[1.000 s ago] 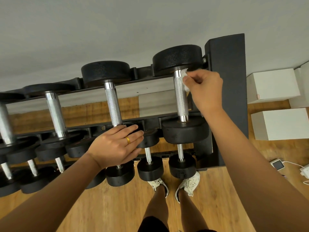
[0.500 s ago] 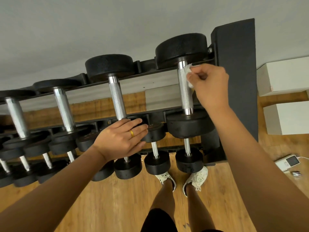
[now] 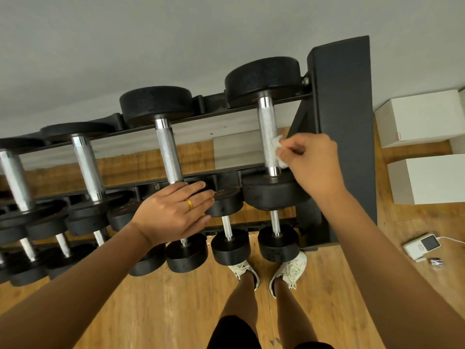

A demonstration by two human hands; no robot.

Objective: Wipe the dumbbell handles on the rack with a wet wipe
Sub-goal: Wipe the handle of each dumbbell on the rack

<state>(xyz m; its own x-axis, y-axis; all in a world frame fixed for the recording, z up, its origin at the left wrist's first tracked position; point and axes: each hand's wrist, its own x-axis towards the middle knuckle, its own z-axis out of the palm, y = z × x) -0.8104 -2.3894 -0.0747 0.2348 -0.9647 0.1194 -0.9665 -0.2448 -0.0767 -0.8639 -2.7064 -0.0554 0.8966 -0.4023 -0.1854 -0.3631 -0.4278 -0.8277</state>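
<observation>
The black rack (image 3: 344, 109) is seen from above, with 2 tiers of dumbbells laid across its rails. The rightmost dumbbell (image 3: 263, 76) of the upper tier is judged far too heavy to be shifted by wiping, so it can be left in its cradle. Its knurled steel handle (image 3: 268, 127) is stiff and rough — the cloth will be gripped well, but drag and snagging are to be expected.

The left hand (image 3: 173, 212) is laid flat, fingers straight and holding nothing, on the near end of the neighbouring dumbbell (image 3: 156, 104). The right hand (image 3: 314, 165) is curled, and the wet wipe (image 3: 276, 144) is pinched between its thumb and fingertips (image 3: 297, 147).

The wipe is judged soft, limp and light; it is best kept bunched and taken by a fold, since a loose edge could catch on the knurling or tear. It is pressed against the right side of the handle's lower half, just above the smooth collar (image 3: 273, 171), with the fingertips directly behind it. Only 1 side of the bar is covered — the left side shows bare.
</observation>
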